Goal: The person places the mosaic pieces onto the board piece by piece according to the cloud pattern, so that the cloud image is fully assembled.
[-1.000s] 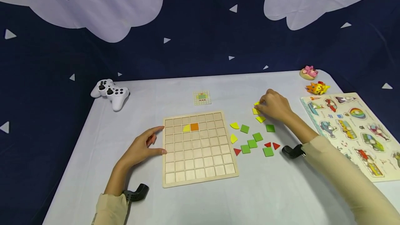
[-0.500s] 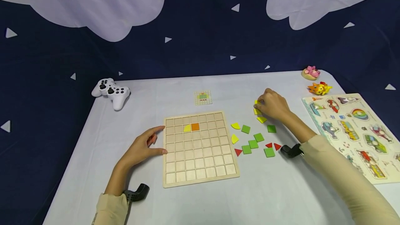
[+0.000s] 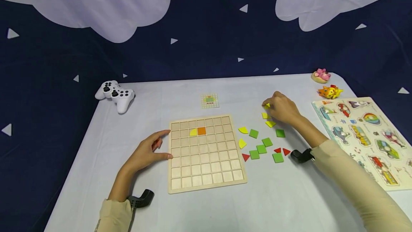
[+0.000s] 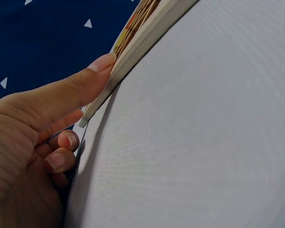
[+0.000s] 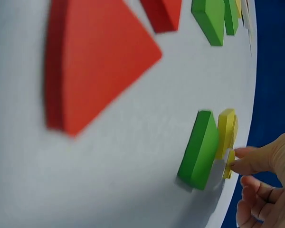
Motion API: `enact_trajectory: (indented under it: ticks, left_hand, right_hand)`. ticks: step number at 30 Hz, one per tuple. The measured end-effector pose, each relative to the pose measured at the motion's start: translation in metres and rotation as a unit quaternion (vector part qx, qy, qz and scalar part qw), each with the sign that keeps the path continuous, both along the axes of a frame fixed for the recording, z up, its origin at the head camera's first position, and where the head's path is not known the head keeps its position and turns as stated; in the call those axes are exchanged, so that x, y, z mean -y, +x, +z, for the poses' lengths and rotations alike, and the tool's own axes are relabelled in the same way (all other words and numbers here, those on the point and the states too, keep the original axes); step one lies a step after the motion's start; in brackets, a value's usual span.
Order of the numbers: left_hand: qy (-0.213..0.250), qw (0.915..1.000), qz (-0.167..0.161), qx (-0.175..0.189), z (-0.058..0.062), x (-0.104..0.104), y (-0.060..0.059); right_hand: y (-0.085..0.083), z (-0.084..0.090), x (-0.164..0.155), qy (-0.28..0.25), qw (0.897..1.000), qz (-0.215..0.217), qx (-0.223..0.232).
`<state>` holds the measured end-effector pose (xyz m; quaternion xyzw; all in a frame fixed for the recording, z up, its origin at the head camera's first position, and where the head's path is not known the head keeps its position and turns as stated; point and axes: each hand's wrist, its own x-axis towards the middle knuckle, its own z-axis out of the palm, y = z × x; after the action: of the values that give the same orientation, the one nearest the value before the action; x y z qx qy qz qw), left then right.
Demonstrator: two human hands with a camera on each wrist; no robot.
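Observation:
A wooden grid board point(image 3: 206, 167) lies mid-table with a yellow quarter-round point(image 3: 193, 132) and an orange square point(image 3: 201, 130) set in its second row. My left hand point(image 3: 161, 145) rests on the table at the board's left edge; its thumb point(image 4: 85, 80) presses against the board point(image 4: 147, 33). My right hand point(image 3: 268, 106) is right of the board and pinches a small yellow piece point(image 3: 267, 105) at its fingertips point(image 5: 256, 164). Two more yellow pieces point(image 3: 265, 116) lie just below it. In the right wrist view a green square point(image 5: 199, 149) stands beside them.
Loose green squares point(image 3: 261, 149), red triangles point(image 3: 245, 157) and yellow quarter-rounds point(image 3: 243, 130) lie between board and right arm. A small pattern card point(image 3: 209, 100) sits behind the board. A white game controller point(image 3: 116, 94) is far left; a picture puzzle point(image 3: 367, 135) and two small toys point(image 3: 329, 91) are at right.
My right hand's fingers have shifted slightly around the yellow piece at the same spot. The left hand and the board have not moved.

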<state>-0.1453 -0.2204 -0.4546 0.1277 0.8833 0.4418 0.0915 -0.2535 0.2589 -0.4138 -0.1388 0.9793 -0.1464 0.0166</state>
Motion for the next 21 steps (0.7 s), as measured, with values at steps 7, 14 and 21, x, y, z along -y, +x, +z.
enact_trajectory:
  ticks: [7,14,21]
  left_hand:
    - [0.002,1.0000,0.001,0.000,0.000,0.000,0.000]
    - [0.002,1.0000,0.003,0.001,-0.001,0.001,0.002]
    - [-0.001,1.0000,0.001,0.001,-0.001,0.000,0.000]
  right_hand:
    - [0.000,0.002,-0.007,-0.004,1.000,-0.012,0.002]
    - [-0.002,0.004,-0.010,0.008,1.000,0.002,0.011]
    - [-0.006,0.010,-0.020,0.049,0.998,0.048,0.003]
